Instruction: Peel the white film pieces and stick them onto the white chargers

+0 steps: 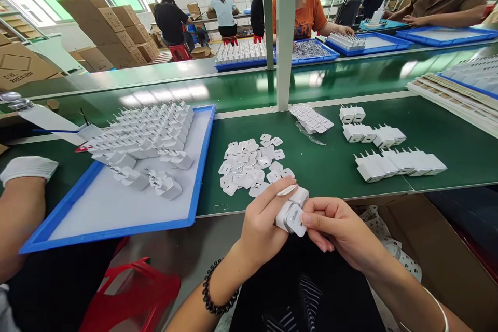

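Observation:
My left hand (261,220) is closed around white plug chargers (287,218), two of which show between the fingers, just off the table's front edge. A white face plate (298,220) with small printing lies against the end of the nearer charger. The thumb and forefinger of my right hand (336,223) pinch that plate by its edge. Another flat white piece (287,190) shows at my left fingertips. Beyond my left hand, a loose pile of white face plates (247,163) lies on the green table. On the right, several chargers (400,163) stand in rows, pins up.
A blue-rimmed tray (198,166) with many chargers sits at left, beside another person's gloved arm (27,187). A stack of white plates (311,118) lies near the upright post (286,36). A red stool (132,290) and an open cardboard box (447,238) are below. Co-workers sit across the line.

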Demonstrator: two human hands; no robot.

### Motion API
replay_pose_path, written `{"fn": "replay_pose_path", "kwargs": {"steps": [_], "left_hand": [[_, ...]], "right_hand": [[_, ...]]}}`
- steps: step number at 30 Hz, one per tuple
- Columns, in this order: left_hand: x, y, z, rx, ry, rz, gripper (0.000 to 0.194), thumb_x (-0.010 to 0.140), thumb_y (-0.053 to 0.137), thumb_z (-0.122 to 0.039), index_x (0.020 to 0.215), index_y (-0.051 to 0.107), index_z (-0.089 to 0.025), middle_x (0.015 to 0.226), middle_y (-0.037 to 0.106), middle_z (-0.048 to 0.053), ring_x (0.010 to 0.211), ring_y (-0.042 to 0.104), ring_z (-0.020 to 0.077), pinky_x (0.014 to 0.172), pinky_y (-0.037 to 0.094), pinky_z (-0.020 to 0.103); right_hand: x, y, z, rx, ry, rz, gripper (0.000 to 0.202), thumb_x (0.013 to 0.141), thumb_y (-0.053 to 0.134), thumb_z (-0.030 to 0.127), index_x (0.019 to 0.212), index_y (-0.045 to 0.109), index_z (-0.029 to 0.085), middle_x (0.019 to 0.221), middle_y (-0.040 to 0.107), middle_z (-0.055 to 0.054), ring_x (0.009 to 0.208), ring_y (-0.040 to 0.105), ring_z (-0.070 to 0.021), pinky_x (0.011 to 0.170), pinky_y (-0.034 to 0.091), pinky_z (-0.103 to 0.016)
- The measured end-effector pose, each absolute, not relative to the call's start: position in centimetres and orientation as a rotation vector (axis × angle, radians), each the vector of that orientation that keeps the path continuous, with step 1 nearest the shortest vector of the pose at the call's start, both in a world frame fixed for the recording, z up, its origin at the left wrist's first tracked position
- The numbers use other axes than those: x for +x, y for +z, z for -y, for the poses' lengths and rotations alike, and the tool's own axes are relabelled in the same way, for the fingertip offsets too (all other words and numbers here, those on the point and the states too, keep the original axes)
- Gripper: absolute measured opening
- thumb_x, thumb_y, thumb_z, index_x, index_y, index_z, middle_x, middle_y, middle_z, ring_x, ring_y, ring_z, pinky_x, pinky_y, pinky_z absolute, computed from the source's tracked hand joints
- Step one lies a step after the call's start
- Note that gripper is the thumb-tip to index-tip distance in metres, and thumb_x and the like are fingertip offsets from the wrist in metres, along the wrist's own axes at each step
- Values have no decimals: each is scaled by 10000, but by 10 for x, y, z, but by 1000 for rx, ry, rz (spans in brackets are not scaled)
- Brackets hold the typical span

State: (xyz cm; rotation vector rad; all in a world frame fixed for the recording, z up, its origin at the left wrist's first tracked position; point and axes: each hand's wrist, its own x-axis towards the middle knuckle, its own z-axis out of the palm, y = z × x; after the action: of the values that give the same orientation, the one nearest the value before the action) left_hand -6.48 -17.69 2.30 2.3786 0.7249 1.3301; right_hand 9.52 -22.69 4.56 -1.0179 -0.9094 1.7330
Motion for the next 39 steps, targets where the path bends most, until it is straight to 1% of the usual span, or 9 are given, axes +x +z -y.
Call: {"fn": "replay_pose_path", "kwargs": {"steps": [5, 11, 21, 26, 31, 36, 39], "left_hand": [[-64, 24, 178, 2387, 1329, -721, 449, 835, 585, -41, 1261, 562, -182, 1249, 619, 144, 1143, 627, 241, 937, 569, 357], [-62, 25, 177, 2334, 1298, -740, 406, 840, 582, -52, 1227, 587, -175, 1236, 625, 130, 1114, 641, 229, 931, 568, 339], [-61, 21, 177, 2294, 1317, -749, 418, 829, 572, -23, 1222, 593, -163, 1236, 616, 121, 1128, 627, 207, 938, 559, 319], [-60, 20, 176, 2253, 1278, -787, 393, 827, 565, -14, 1190, 611, -159, 1205, 629, 114, 1096, 635, 192, 928, 559, 310], [-58, 18, 177, 2146, 1214, -815, 349, 827, 579, -40, 1146, 641, -168, 1166, 652, 102, 1061, 650, 189, 914, 565, 317], [-54, 16, 178, 2017, 1217, -856, 321, 810, 631, -78, 1111, 666, -184, 1157, 662, 100, 1046, 658, 205, 905, 569, 347], [-51, 16, 179, 1960, 1222, -859, 312, 798, 646, -77, 1088, 680, -188, 1140, 674, 97, 1052, 655, 211, 910, 564, 357]], "right_hand": [[94, 47, 227, -1031, 1697, 920, 353, 791, 710, 389, 585, 530, 166, 403, 493, 54, 373, 305, -50, 418, 192, -223], [92, 47, 229, -1075, 1605, 941, 379, 814, 701, 419, 591, 521, 170, 394, 473, 63, 366, 304, -48, 411, 181, -224], [84, 50, 229, -1160, 1498, 969, 410, 814, 683, 469, 592, 490, 184, 392, 481, 61, 365, 320, -52, 414, 200, -221], [80, 48, 231, -1234, 1358, 1042, 401, 844, 645, 435, 581, 468, 191, 403, 466, 64, 395, 341, -63, 446, 239, -234], [79, 44, 232, -1320, 1262, 1109, 393, 870, 606, 409, 574, 457, 197, 408, 437, 67, 408, 334, -75, 462, 251, -251], [76, 39, 233, -1397, 1009, 1137, 437, 839, 645, 360, 529, 379, 207, 435, 351, 78, 436, 287, -78, 462, 242, -258], [73, 35, 235, -1415, 878, 1144, 422, 833, 657, 325, 537, 382, 205, 474, 334, 77, 454, 280, -81, 453, 243, -251]]}}
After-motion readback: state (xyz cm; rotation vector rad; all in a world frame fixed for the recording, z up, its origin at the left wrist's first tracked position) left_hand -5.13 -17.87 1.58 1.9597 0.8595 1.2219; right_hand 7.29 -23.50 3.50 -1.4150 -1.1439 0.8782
